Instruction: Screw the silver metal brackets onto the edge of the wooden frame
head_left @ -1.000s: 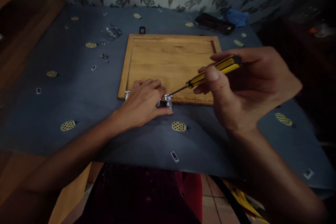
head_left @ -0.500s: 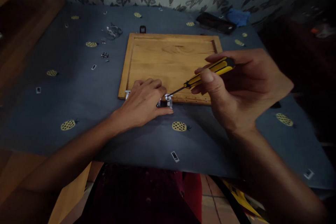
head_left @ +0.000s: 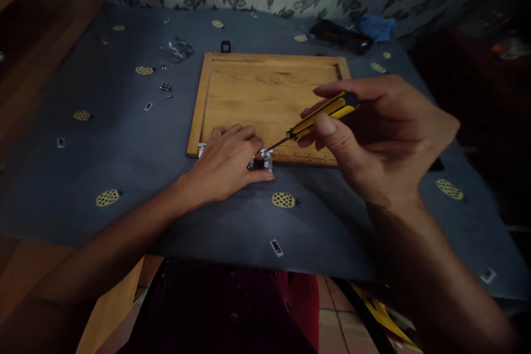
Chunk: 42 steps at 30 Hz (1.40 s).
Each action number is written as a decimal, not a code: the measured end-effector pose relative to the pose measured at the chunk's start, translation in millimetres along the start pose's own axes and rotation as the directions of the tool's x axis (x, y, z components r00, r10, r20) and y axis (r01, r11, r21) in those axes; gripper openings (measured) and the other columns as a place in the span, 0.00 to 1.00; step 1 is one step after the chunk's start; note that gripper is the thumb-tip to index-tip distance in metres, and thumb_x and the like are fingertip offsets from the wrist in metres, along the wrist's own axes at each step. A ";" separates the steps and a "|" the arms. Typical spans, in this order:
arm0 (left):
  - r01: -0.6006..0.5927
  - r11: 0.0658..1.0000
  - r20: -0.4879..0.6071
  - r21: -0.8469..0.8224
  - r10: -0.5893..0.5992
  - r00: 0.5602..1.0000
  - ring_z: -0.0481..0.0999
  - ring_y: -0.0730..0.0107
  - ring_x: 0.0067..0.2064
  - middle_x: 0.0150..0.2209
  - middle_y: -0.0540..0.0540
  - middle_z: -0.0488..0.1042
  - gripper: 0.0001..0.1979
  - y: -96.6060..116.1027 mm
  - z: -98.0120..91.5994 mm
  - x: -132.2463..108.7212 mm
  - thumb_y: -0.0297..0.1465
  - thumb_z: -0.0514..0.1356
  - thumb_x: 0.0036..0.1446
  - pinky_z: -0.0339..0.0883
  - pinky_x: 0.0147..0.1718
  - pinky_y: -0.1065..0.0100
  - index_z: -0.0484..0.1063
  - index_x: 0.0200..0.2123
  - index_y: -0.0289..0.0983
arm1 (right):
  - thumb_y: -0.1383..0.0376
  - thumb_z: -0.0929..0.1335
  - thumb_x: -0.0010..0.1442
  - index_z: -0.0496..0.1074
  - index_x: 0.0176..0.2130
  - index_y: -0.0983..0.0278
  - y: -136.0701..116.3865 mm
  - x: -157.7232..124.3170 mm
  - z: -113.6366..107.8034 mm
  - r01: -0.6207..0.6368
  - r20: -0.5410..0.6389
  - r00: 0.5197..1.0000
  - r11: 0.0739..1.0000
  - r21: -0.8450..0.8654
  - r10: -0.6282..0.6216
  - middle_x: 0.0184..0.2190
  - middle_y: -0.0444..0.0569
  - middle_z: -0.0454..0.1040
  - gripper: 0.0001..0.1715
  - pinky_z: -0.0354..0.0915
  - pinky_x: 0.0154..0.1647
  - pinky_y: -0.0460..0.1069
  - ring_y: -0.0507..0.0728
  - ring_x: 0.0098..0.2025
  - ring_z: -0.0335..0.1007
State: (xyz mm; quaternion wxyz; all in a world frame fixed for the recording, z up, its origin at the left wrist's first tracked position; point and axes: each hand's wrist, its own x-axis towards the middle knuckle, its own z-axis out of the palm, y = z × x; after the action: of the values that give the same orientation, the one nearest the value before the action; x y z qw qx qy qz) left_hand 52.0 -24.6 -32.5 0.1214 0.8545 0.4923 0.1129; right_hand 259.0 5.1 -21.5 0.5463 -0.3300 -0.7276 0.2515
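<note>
In my right hand (head_left: 373, 133) is a screwdriver (head_left: 321, 116) with a yellow and black handle, gripped between thumb and fingers. It tilts down to the left, its tip at a shiny metal bracket (head_left: 267, 161) on the near edge of a framed wooden panel (head_left: 265, 94). My left hand (head_left: 228, 163) is closed over the bracket, fingers curled on the panel and thumb along the near side. The hand hides part of the metal. More bright metal (head_left: 201, 148) shows at the panel's near left corner. Small holes run along the near edge, right of the bracket.
Loose screws (head_left: 165, 87) lie left of the panel, with a small clear bag (head_left: 178, 50) behind them. A black buckle-like piece (head_left: 225, 46) touches the far edge. Farther back right are a dark case (head_left: 341, 36) and a blue cloth (head_left: 376, 27). A pineapple-print cloth (head_left: 232, 227) covers the table.
My right hand and the screwdriver handle have shifted slightly left and turned a little, while the tip stays at the bracket. My left hand and the panel have not moved.
</note>
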 end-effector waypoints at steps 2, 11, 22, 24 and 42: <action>-0.003 1.000 -0.005 0.001 0.003 1.000 0.75 0.51 0.51 0.47 0.41 0.77 0.19 -0.1 0.1 -0.5 0.44 0.70 0.63 0.63 0.49 0.55 0.77 0.45 0.34 | 0.57 0.79 0.56 0.83 0.48 0.43 0.3 1.4 0.5 0.030 0.000 1.000 0.999 0.021 -0.030 0.39 0.43 0.82 0.19 0.74 0.23 0.55 0.57 0.25 0.77; -0.001 1.000 0.002 0.000 0.001 1.000 0.75 0.52 0.49 0.46 0.42 0.78 0.17 0.6 -1.0 0.4 0.43 0.70 0.62 0.62 0.48 0.56 0.77 0.43 0.35 | 0.59 0.80 0.55 0.84 0.44 0.47 -0.8 0.5 7.1 0.074 -0.039 0.997 0.994 0.086 -0.071 0.39 0.42 0.83 0.15 0.72 0.21 0.52 0.56 0.25 0.77; -0.005 1.000 -0.007 -0.003 0.005 1.000 0.75 0.52 0.50 0.46 0.41 0.77 0.18 0.5 0.1 -0.4 0.44 0.69 0.63 0.62 0.49 0.56 0.77 0.44 0.35 | 0.55 0.82 0.53 0.83 0.35 0.50 -7.4 -0.2 12.2 -0.005 -0.110 0.994 0.999 0.035 0.008 0.31 0.40 0.81 0.09 0.71 0.15 0.51 0.55 0.22 0.75; -0.009 1.000 -0.008 -0.004 0.009 1.000 0.74 0.52 0.51 0.47 0.41 0.77 0.18 0.2 0.1 -0.5 0.44 0.69 0.64 0.62 0.49 0.56 0.77 0.44 0.35 | 0.54 0.81 0.53 0.84 0.35 0.50 -7.1 1.8 10.1 0.022 -0.092 0.996 1.000 0.018 -0.020 0.31 0.40 0.81 0.09 0.69 0.13 0.49 0.54 0.20 0.74; 0.001 1.000 -0.010 -0.003 -0.001 1.000 0.75 0.51 0.52 0.46 0.41 0.77 0.19 -0.3 1.7 0.0 0.44 0.70 0.62 0.63 0.50 0.55 0.77 0.44 0.34 | 0.56 0.77 0.62 0.81 0.35 0.54 -19.3 2.7 5.0 -0.096 -0.003 0.995 0.995 -0.022 0.096 0.35 0.41 0.79 0.07 0.72 0.21 0.49 0.53 0.25 0.76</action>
State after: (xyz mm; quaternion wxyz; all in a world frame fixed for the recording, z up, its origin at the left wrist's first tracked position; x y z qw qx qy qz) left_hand 52.3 -24.7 -34.2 0.1205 0.8535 0.4930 0.1180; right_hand 249.7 -5.6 -7.2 0.5307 -0.3708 -0.7131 0.2688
